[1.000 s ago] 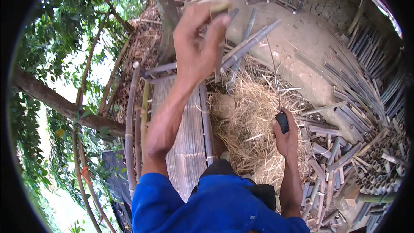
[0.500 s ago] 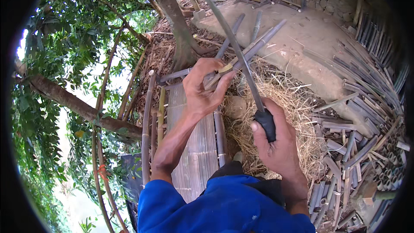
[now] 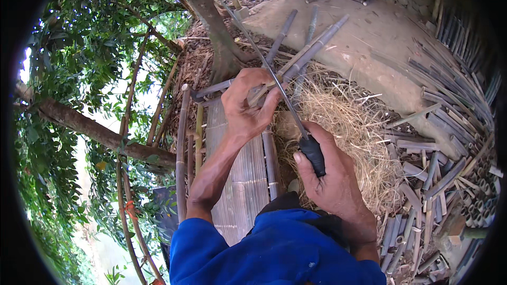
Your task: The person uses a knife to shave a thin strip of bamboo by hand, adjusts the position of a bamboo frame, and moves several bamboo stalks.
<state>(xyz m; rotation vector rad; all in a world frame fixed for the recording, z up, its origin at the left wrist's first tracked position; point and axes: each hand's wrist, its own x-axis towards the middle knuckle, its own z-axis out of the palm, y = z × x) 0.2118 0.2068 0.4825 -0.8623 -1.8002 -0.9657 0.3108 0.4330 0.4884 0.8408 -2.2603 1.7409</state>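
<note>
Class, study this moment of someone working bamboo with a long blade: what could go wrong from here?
1. The left hand grips the bamboo piece right beside the blade; a slip could cut its fingers.
2. The right hand holds only the black handle; the long blade might twist or glance off.

An open-air bamboo workshop in a rural yard is shown. Cut bamboo pieces are heaped on the right, and long bamboo poles are laid across a mound of dry shavings. A split-bamboo mat is spread near the centre. A tree trunk and foliage are seen on the left, bare ground at the far side.
</note>
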